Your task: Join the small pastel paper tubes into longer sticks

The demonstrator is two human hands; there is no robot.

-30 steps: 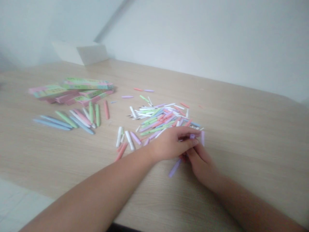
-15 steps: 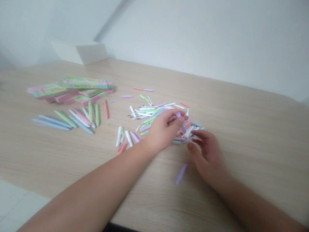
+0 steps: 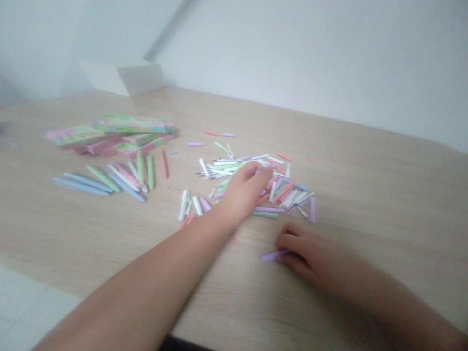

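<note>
A heap of small pastel pen parts (image 3: 278,187) in white, pink, green and purple lies mid-table. My left hand (image 3: 243,190) reaches into the heap's left side, its fingers curled down onto the pieces; what they grip is hidden. My right hand (image 3: 305,248) rests on the wood nearer to me, fingers curled around one end of a purple pen barrel (image 3: 272,255) that lies flat on the table.
A row of assembled pastel pens (image 3: 109,176) lies at the left. Behind it sits a stack of flat pink and green boxes (image 3: 113,132). A white box (image 3: 126,77) stands against the wall. The wooden table (image 3: 383,204) ends close to me.
My right hand drew back from the heap toward me and closed on the purple barrel. My left hand stayed in the heap, shifting slightly left with its fingers pressing down.
</note>
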